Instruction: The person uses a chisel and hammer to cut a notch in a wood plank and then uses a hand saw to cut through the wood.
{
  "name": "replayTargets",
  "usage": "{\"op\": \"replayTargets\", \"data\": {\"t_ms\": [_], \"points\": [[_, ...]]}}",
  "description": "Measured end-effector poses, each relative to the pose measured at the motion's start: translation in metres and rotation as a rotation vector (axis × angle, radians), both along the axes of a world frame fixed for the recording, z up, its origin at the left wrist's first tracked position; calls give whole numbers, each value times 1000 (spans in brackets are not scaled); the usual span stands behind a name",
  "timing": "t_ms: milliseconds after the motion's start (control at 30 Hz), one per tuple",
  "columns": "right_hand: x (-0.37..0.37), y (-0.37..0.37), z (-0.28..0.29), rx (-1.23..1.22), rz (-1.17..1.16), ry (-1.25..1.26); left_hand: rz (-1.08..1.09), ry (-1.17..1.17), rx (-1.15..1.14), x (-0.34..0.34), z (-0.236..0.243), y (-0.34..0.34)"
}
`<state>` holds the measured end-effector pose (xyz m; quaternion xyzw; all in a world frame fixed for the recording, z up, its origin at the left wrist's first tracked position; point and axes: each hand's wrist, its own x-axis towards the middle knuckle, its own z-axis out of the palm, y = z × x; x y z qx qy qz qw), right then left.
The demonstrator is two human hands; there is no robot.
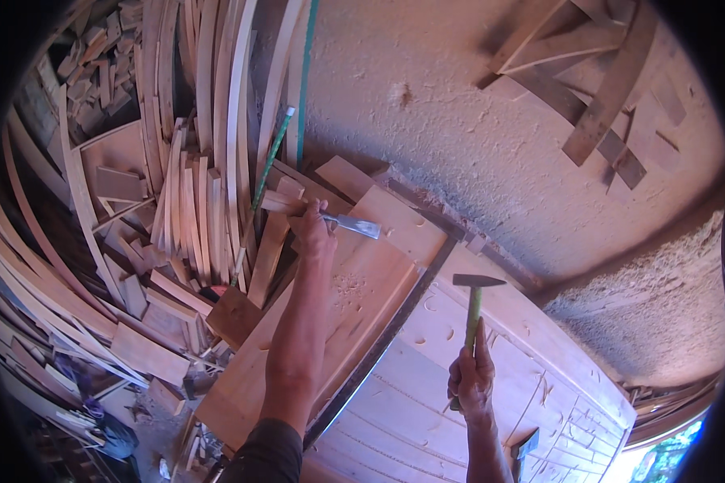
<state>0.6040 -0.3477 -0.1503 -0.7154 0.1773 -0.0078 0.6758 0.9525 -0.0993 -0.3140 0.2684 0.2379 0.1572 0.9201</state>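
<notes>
A chisel (358, 226) with a broad metal blade is gripped in my left hand (316, 230). Its blade points right over a wooden board (298, 338), and its wooden handle sticks out on the left. Whether the edge touches the wood I cannot tell. My right hand (473, 378) is wrapped round the green handle of a hammer (476, 282), held upright with its dark head at the top. Below the hammer lies a pale wooden panel (411, 378) with grooves and curled shavings. Small shavings are scattered on the board beside my left forearm.
A dark metal-edged bar (387, 338) runs between board and panel. Stacked wood strips (189, 209) and offcuts fill the left side, with a thin green stick (272, 153) leaning there. A rough wall (427, 105) rises behind. Another tool with a dark blade (526, 444) lies by my right forearm.
</notes>
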Motion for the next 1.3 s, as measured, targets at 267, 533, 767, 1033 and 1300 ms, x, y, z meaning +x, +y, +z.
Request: {"op": "replayTargets", "data": {"t_ms": [267, 533, 767, 1033, 1300], "points": [[85, 47, 43, -338, 189, 133, -100, -201, 69, -12, 0, -29], [237, 114, 95, -1429, 654, -366, -164, -194, 27, -16, 8, -29], [305, 203, 119, -1742, 1160, -430, -60, -206, 63, -22, 32, -28], [327, 279, 117, -1701, 1046, -502, -39, -203, 108, -20, 29, -26], [339, 273, 130, -1753, 1017, -362, -149, -158, 146, -10, 11, -31]]}}
